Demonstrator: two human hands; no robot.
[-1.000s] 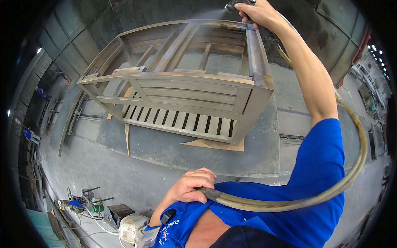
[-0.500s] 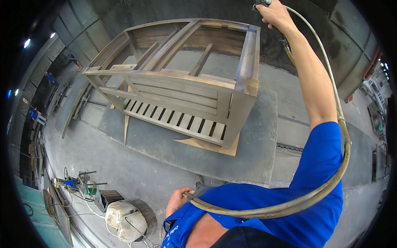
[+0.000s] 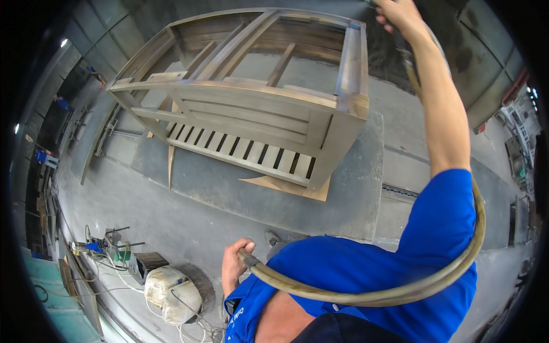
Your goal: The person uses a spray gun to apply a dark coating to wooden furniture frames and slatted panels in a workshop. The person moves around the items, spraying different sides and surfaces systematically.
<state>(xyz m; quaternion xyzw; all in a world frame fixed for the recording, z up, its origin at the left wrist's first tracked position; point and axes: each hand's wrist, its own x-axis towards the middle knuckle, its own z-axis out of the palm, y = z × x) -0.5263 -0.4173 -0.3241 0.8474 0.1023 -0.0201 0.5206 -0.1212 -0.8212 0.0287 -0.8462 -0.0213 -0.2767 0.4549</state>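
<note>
The left hand (image 3: 235,266) grips the hose (image 3: 400,291) at the chest. The right hand (image 3: 400,17), raised over the wooden frame (image 3: 251,103), closes on a tool cut off by the edge.

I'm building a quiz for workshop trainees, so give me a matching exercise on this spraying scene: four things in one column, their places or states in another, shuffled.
Things:
1. left hand
2. right hand
3. wooden frame
4. white bundle

Places or states:
A. stands on a grey floor mat
B. raised high, arm stretched out
C. lies on the floor at lower left
D. grips the hose near the chest

Pairs: 1-D, 2-B, 3-A, 4-C
</note>
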